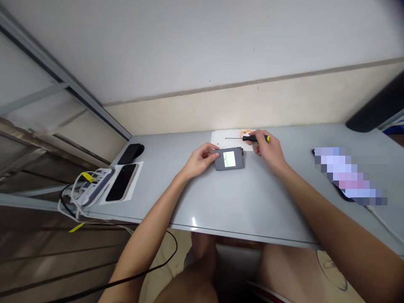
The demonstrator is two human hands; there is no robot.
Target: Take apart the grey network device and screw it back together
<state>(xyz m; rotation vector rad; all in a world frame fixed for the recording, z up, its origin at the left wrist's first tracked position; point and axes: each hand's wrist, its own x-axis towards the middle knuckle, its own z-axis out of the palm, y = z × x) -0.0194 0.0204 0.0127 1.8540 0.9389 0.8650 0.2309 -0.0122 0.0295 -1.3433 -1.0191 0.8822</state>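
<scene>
The person sat at a grey desk (233,202), and between the two hands was a flat grey box (229,159), near the middle of the desk. A bright pale patch was on its face; what the box held inside was hidden from me. The left hand (202,160) was clamped on its far left corner, with the thumb on the face and the fingers along the far edge. I could not tell if the box lay fully flat or was a little tilted.

The right hand (265,147) was closed around the black handle of a screwdriver (250,138) with a yellow end. The shaft pointed to the left, above a white paper (221,136) just on the far side of the box. This paper had an orange picture (246,132) at its far right corner and a small dark speck near its left part.

At the left side, a dark phone (122,182) rested on a white sheet (134,185), and just beside it a power strip (97,185) carried several cables (73,195). Farther back was a black object (130,154). Well apart, at the right, lay a device with a blurred screen (344,176), and a white cable (381,221) ran from its near end.
</scene>
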